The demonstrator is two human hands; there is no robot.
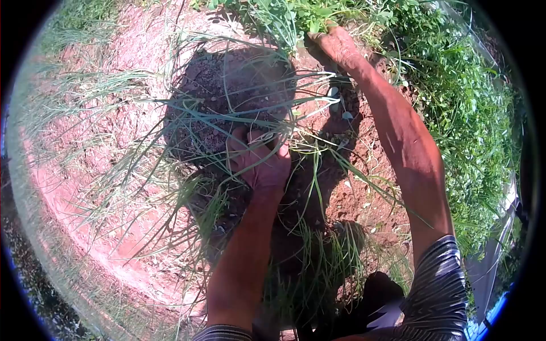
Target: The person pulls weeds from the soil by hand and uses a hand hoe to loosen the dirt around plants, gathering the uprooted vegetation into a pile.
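My left hand [260,159] is low over the shaded soil near the middle, its fingers curled down among long thin green leaves [227,116]. What its fingertips hold, if anything, is hidden by the leaves and shadow. At the top, my right hand [335,44] is closed at the edge of the leafy green plants [313,20]. Its fingertips are partly covered by leaves, and anything between them is too small to make out.
Reddish bare soil [364,196] lies between my forearms. Dense low greenery [466,136] runs down the right side, beside a pale sheet [489,273]. More thin-leaved plants [114,82] grow in rows at the left, and a clump [318,250] stands near my body.
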